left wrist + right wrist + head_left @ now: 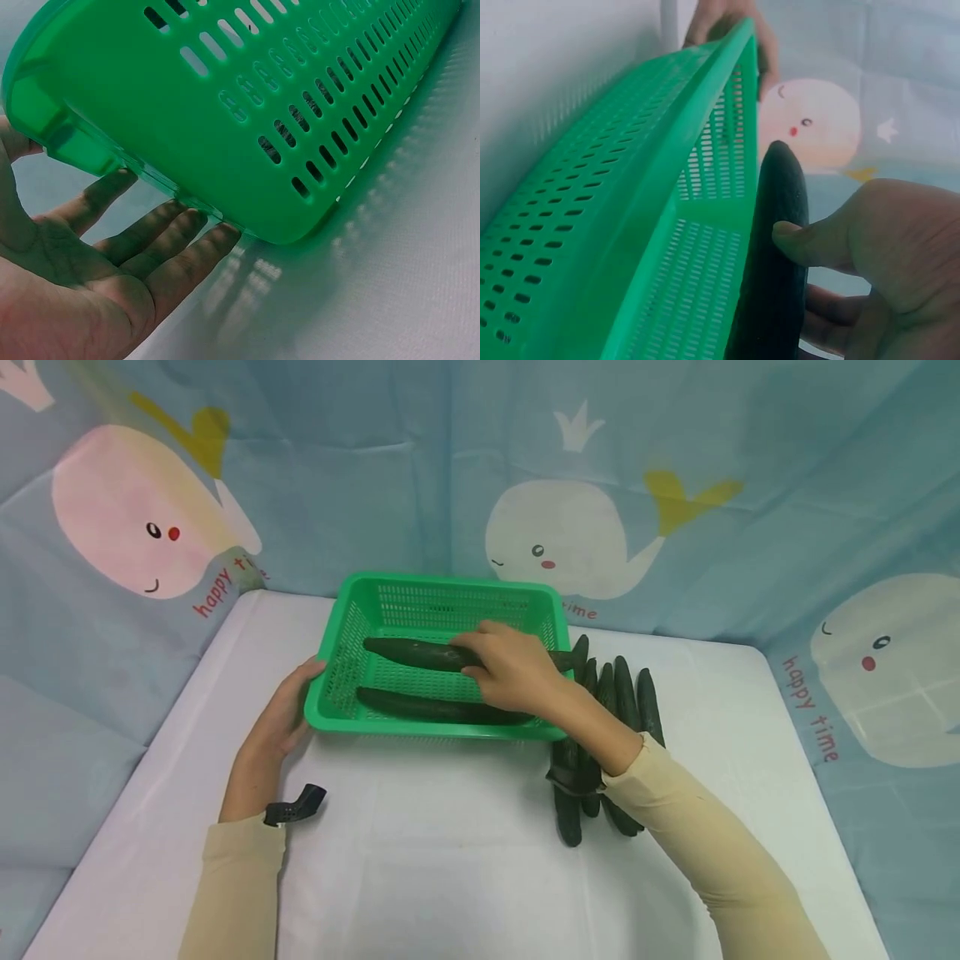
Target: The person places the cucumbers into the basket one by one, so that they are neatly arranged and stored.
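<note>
My right hand (pixel 513 668) grips a dark green cucumber (pixel 416 653) over the green plastic basket (pixel 442 727). In the right wrist view the thumb lies along one side of this cucumber (pixel 780 195), fingers on the other. Its right end overlaps the basket's right rim in the head view. Another cucumber (pixel 435 706) lies inside along the near wall, partly hidden by my right hand. At the basket's left end is my left hand (pixel 288 706). In the left wrist view its nearly straight fingers (pixel 184 270) touch the outer wall, with the thumb at the rim.
Several cucumbers (pixel 648 706) lie side by side on the white tabletop (pixel 435 860), right of the basket and partly under my right forearm. A blue curtain (pixel 405 485) printed with whales hangs close behind the basket and along both sides.
</note>
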`<state>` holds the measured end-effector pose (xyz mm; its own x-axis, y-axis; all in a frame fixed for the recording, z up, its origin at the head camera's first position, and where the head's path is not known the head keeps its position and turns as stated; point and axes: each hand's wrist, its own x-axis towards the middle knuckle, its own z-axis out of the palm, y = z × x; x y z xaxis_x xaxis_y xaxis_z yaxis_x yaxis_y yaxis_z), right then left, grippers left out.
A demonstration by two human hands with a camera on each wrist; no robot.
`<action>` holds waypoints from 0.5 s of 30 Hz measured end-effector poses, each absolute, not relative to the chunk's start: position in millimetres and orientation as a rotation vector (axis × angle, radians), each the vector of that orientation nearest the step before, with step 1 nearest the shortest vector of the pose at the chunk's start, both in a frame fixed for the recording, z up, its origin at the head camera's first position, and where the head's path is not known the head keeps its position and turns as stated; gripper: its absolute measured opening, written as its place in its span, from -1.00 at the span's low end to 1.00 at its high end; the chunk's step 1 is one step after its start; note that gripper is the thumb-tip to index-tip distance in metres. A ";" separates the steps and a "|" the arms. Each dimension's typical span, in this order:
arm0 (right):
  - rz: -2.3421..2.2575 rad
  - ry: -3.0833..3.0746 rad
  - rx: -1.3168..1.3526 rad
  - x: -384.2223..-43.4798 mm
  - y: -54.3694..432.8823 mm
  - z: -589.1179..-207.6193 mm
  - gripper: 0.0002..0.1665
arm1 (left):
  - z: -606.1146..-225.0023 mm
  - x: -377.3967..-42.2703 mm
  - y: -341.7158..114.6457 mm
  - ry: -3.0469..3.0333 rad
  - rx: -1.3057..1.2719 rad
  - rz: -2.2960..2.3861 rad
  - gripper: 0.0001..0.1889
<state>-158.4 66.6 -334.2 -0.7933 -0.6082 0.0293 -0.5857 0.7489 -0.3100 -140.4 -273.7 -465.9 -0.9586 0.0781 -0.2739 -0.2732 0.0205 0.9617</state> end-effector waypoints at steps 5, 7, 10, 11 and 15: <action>-0.444 2.846 -0.995 -162.7 55.7 -337.1 -0.53 | -465.0 -139.7 -276.1 2.039 -0.213 2.028 -0.19; -0.432 2.837 -0.986 -163.7 52.1 -338.1 -0.52 | -466.0 -138.9 -277.0 2.040 -0.195 2.034 -0.21; -0.423 2.831 -0.953 -164.1 48.7 -339.6 -0.50 | -467.7 -138.2 -277.7 2.029 -0.152 2.051 -0.23; -0.420 2.831 -0.940 -164.2 48.3 -340.4 -0.50 | -468.0 -138.3 -277.7 2.020 -0.138 2.058 -0.24; -0.455 2.838 -0.912 -164.6 47.7 -344.5 -0.52 | -467.2 -140.4 -277.2 2.016 -0.086 2.076 -0.25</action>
